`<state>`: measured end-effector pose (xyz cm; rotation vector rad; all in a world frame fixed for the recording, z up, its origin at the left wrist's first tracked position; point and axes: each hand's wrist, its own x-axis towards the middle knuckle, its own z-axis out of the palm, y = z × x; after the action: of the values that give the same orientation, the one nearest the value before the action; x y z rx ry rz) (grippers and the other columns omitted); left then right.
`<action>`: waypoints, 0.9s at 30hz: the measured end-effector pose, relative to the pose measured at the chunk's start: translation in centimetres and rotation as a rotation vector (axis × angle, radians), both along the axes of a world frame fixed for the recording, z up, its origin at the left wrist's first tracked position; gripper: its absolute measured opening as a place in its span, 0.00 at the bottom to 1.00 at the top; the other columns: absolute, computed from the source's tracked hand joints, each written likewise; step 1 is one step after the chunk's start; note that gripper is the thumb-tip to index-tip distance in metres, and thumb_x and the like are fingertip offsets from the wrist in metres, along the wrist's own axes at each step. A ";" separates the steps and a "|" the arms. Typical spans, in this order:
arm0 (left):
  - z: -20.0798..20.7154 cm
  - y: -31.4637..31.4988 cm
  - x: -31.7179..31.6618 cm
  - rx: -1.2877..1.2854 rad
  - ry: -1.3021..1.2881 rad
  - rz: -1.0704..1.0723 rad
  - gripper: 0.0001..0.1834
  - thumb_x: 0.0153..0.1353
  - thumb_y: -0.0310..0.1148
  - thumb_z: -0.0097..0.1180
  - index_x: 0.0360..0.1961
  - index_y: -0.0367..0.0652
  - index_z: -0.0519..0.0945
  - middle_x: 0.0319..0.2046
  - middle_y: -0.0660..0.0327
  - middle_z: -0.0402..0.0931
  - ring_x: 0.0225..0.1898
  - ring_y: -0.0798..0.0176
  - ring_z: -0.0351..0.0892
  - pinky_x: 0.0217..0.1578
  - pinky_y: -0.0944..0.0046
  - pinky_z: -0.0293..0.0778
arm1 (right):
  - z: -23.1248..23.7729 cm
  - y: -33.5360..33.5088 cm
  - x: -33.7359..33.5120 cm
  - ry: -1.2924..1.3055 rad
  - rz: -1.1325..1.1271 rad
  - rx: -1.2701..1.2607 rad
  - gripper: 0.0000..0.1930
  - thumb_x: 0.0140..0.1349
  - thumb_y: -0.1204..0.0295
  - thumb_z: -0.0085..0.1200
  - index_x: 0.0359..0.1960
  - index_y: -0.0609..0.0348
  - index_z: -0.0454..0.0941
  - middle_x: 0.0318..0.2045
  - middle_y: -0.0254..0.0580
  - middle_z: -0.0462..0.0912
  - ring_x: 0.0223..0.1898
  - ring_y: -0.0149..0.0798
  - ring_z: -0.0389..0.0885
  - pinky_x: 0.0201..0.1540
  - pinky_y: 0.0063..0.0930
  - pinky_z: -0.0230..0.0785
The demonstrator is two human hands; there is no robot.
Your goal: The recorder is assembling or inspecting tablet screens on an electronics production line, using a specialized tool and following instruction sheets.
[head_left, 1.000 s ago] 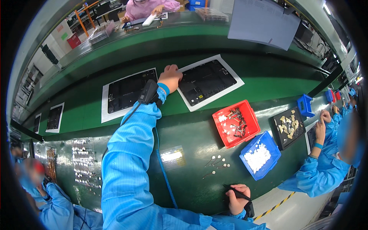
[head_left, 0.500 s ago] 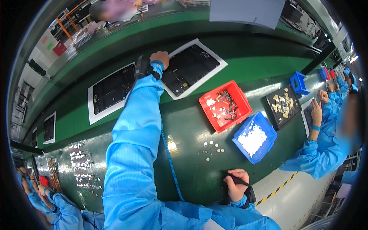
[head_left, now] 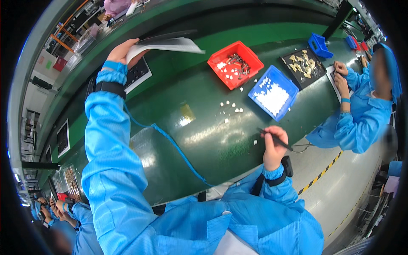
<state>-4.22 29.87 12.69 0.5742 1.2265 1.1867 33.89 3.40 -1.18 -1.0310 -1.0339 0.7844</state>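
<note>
Between blue cord [head_left: 175,146] and right hand [head_left: 275,147] — bench edge [head_left: 233,171] lies open.

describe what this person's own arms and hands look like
The left hand and right hand are bare, with shiny blue sleeves and gathered cuffs. On the left: a blue wristband, a black strap and a coiled blue cord nearby. On the right: another black strap beside a dark block.

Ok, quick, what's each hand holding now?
Left hand: closed, holding a white sheet by one end.
Right hand: closed, holding a slim black tool.
</note>
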 end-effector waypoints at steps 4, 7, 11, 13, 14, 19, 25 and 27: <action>-0.3 -7.2 -4.7 0.217 -0.285 0.025 0.12 0.56 0.27 0.49 0.41 0.34 0.69 0.38 0.50 0.74 0.38 0.54 0.76 0.44 0.57 0.73 | 0.0 -0.2 2.4 -0.112 0.116 -0.129 0.04 0.58 0.77 0.45 0.31 0.65 0.72 0.29 0.39 0.74 0.32 0.30 0.72 0.37 0.19 0.63; 1.6 -16.4 -1.8 0.335 -0.183 0.098 0.14 0.57 0.28 0.48 0.44 0.35 0.69 0.42 0.51 0.73 0.42 0.53 0.74 0.47 0.56 0.71 | 1.2 0.3 2.3 -0.517 0.116 -0.142 0.04 0.57 0.77 0.46 0.30 0.64 0.73 0.27 0.38 0.74 0.30 0.29 0.71 0.33 0.20 0.63; -0.6 -25.5 2.2 0.440 -0.235 0.269 0.16 0.54 0.23 0.49 0.45 0.36 0.69 0.44 0.54 0.72 0.46 0.54 0.71 0.51 0.55 0.66 | 2.3 2.9 0.6 -0.804 0.183 0.001 0.06 0.48 0.79 0.50 0.29 0.59 0.75 0.25 0.39 0.73 0.27 0.40 0.74 0.30 0.29 0.67; -1.9 -29.9 5.1 0.401 -0.295 0.343 0.16 0.53 0.22 0.48 0.46 0.35 0.68 0.43 0.55 0.72 0.45 0.55 0.71 0.51 0.54 0.65 | 2.2 4.8 -0.8 -0.930 0.145 0.025 0.07 0.45 0.79 0.52 0.28 0.58 0.76 0.26 0.40 0.73 0.28 0.43 0.74 0.31 0.32 0.67; -2.6 -31.6 6.6 0.393 -0.290 0.363 0.17 0.53 0.21 0.47 0.46 0.35 0.68 0.44 0.55 0.71 0.46 0.56 0.70 0.52 0.55 0.64 | 2.0 5.5 -1.4 -1.056 0.090 0.041 0.08 0.43 0.78 0.53 0.28 0.57 0.77 0.26 0.41 0.73 0.29 0.45 0.74 0.32 0.35 0.68; -7.5 -37.6 13.0 0.299 -0.341 0.614 0.22 0.53 0.17 0.45 0.51 0.38 0.65 0.48 0.56 0.67 0.51 0.57 0.66 0.55 0.56 0.60 | 0.4 7.6 -2.3 -1.283 0.072 0.015 0.06 0.42 0.74 0.56 0.25 0.56 0.77 0.26 0.41 0.74 0.30 0.45 0.75 0.32 0.36 0.68; -10.7 -41.0 16.8 0.204 -0.376 0.628 0.20 0.56 0.18 0.46 0.51 0.39 0.65 0.50 0.57 0.65 0.52 0.58 0.64 0.55 0.54 0.60 | 0.1 7.9 -1.3 -1.271 -0.020 0.045 0.05 0.42 0.73 0.56 0.24 0.57 0.77 0.24 0.44 0.76 0.29 0.47 0.76 0.32 0.37 0.69; -11.2 -41.9 17.1 0.106 -0.416 0.558 0.19 0.56 0.18 0.46 0.51 0.37 0.65 0.50 0.56 0.66 0.53 0.58 0.64 0.55 0.56 0.60 | 1.1 7.0 -1.4 -1.196 -0.024 0.030 0.05 0.42 0.75 0.55 0.24 0.60 0.76 0.24 0.46 0.77 0.29 0.49 0.75 0.32 0.37 0.68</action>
<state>12.86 -12.01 1.48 0.0371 0.9890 1.7438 32.49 10.38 -0.11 -1.5078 -2.0072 0.0423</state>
